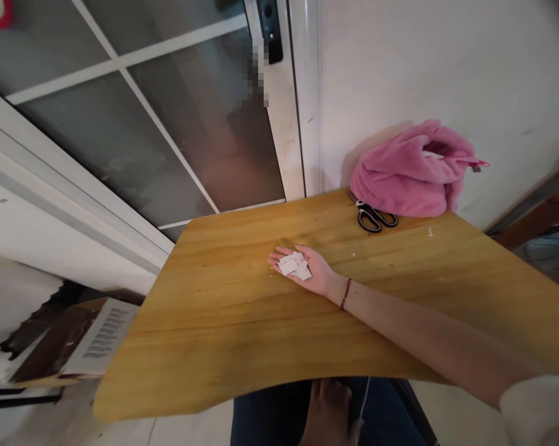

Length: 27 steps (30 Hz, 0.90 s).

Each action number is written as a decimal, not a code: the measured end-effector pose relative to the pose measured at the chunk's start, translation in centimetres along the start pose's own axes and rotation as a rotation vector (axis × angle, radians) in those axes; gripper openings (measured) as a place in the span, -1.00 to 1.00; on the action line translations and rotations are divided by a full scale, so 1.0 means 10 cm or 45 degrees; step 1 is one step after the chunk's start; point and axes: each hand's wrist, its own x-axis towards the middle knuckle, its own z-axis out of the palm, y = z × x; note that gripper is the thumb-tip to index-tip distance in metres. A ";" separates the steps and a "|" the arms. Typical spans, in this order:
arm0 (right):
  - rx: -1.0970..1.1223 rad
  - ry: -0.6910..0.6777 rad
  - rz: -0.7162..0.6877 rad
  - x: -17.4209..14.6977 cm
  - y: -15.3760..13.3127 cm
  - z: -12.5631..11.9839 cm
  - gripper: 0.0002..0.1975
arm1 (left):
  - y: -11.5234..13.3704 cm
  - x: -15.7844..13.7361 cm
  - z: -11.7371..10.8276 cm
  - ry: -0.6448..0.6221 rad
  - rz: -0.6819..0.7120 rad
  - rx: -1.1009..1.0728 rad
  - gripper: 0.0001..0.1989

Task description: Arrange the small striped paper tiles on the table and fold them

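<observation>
My right hand lies palm up over the wooden table, its fingers slightly cupped. It holds a small loose pile of white paper pieces on the palm and fingers. A thin dark red bracelet circles the wrist, and a white sleeve ends near the elbow. My left hand rests in shadow on my lap, below the table's front edge. Its fingers are dim and partly hidden, so I cannot tell what they do. A thin pale cable runs beside it.
On the wooden table, a pink plush bag stands against the wall at the back right. Black-handled scissors lie partly under it. Tiny white scraps dot the tabletop. A glass-panelled door is behind; an open cardboard box sits at left.
</observation>
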 end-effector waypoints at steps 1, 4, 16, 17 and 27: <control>0.000 0.003 -0.002 0.00 0.00 0.01 -0.59 | -0.01 0.00 0.00 -0.030 0.032 0.017 -0.65; 0.000 0.022 -0.001 0.00 0.00 0.02 -0.60 | 0.00 0.00 -0.05 -0.013 0.093 0.034 -0.70; -0.018 -0.019 -0.001 0.04 0.01 -0.05 -0.61 | 0.16 0.06 -0.11 -0.039 0.144 -0.004 -0.55; -0.015 -0.017 0.001 0.03 0.01 -0.04 -0.61 | 0.17 0.07 -0.10 -0.017 0.086 -0.004 -0.47; 0.007 -0.001 -0.005 0.03 0.02 -0.03 -0.60 | 0.13 0.10 -0.01 -0.168 0.081 0.092 -0.55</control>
